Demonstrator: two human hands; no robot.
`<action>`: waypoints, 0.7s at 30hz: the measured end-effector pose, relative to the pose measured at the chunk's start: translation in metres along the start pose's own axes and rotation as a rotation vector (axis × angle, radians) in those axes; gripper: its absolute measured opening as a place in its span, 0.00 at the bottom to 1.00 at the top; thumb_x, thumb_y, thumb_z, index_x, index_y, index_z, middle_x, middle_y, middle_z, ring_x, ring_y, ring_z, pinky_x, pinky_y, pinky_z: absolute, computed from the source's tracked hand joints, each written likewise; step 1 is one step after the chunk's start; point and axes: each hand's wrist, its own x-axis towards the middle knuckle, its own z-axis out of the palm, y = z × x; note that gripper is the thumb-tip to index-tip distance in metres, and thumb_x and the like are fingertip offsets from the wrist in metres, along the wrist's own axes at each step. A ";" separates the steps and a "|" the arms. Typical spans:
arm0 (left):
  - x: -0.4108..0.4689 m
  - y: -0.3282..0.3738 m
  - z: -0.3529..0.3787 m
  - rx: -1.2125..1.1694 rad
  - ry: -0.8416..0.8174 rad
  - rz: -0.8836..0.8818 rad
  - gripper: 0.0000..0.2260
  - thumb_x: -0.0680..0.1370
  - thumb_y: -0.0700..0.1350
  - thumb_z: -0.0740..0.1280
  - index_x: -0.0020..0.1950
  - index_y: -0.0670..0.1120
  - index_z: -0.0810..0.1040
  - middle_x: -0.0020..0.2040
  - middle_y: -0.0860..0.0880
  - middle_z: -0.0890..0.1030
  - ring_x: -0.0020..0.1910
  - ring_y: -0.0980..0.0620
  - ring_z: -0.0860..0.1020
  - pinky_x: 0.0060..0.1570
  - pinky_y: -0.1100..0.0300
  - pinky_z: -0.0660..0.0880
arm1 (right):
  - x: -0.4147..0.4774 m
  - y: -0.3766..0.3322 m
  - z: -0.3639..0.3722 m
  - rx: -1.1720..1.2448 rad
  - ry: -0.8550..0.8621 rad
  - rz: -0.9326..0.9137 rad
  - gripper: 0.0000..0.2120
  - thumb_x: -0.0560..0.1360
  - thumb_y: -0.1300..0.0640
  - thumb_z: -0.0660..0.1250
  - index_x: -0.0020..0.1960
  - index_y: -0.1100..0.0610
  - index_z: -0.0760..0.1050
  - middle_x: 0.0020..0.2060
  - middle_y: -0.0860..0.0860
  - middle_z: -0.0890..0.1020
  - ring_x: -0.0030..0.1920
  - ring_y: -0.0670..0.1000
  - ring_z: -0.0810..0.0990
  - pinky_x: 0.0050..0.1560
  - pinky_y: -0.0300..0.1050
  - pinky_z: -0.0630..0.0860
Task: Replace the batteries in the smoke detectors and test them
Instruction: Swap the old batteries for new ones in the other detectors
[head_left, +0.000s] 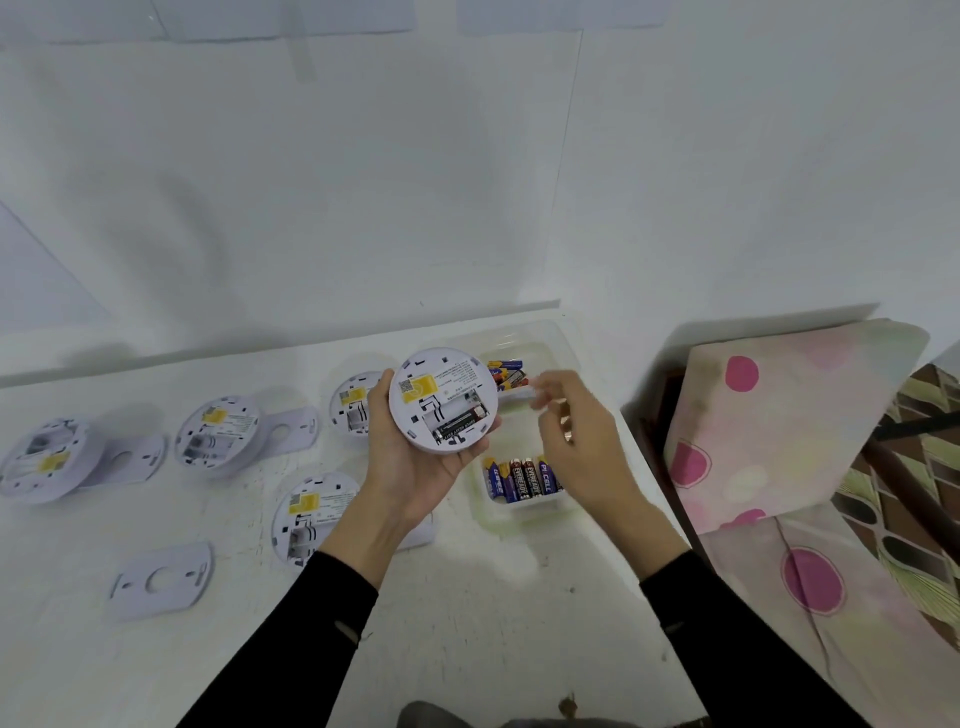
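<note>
My left hand (410, 467) grips a round white smoke detector (441, 397), back side up, above the table. One black battery (460, 423) lies in its open compartment, and the slot beside it looks bare. My right hand (576, 431) hovers just right of the detector, blurred, fingers loosely curled, and I cannot make out anything in them. Below it a small white tray (524, 480) holds several batteries side by side. A second tray (511, 374) behind holds more batteries.
Several other detectors lie back up on the white table: far left (44, 460), left (218, 434), behind my hand (350, 410) and near my wrist (309, 517). A mounting plate (161, 579) lies front left. A clear bin (545, 338) surrounds the trays. Patterned cushions (779, 426) sit right.
</note>
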 end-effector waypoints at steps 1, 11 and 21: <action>0.000 0.001 -0.001 -0.004 -0.008 -0.003 0.33 0.79 0.66 0.52 0.71 0.42 0.72 0.61 0.37 0.78 0.48 0.38 0.79 0.37 0.55 0.80 | 0.005 0.008 -0.002 -0.071 -0.080 0.099 0.13 0.77 0.65 0.59 0.54 0.53 0.77 0.44 0.49 0.81 0.40 0.42 0.76 0.43 0.33 0.69; -0.002 0.001 -0.002 -0.038 -0.071 -0.031 0.35 0.78 0.67 0.52 0.74 0.42 0.68 0.64 0.37 0.76 0.48 0.39 0.80 0.38 0.55 0.80 | 0.019 0.021 0.007 -0.728 -0.647 0.223 0.16 0.79 0.50 0.63 0.67 0.49 0.75 0.59 0.54 0.73 0.63 0.56 0.68 0.62 0.47 0.69; 0.000 0.003 -0.007 -0.065 -0.027 -0.023 0.35 0.78 0.67 0.53 0.73 0.42 0.69 0.61 0.37 0.78 0.48 0.39 0.80 0.37 0.55 0.80 | 0.000 0.009 -0.011 -0.193 -0.247 0.226 0.05 0.76 0.57 0.70 0.51 0.52 0.80 0.43 0.45 0.84 0.40 0.42 0.77 0.48 0.43 0.77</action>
